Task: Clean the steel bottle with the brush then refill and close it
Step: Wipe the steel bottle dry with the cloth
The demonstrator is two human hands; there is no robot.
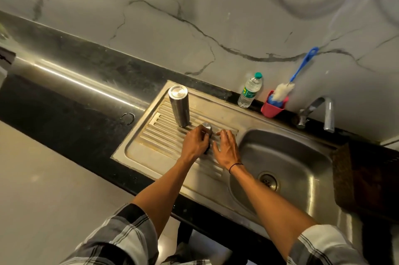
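Observation:
A steel bottle point(206, 127) stands on the ribbed drainboard point(155, 135). Only its round steel cap and a dark strip of its body show between my hands. My left hand point(195, 141) is wrapped around it just below the cap. My right hand point(225, 145) is beside it on the right with fingers spread, holding nothing; whether it touches the bottle I cannot tell. The bottle brush point(289, 85), with white bristles and a blue handle, leans in a pink cup point(273, 109) behind the sink against the wall.
A tall steel cylinder point(178, 106) stands at the drainboard's far left corner. A plastic water bottle point(249, 91) stands by the wall. The tap point(323, 113) overhangs the sink basin point(287, 163). A brown mat point(345, 176) lies on its right. Black counter point(64, 96) extends left.

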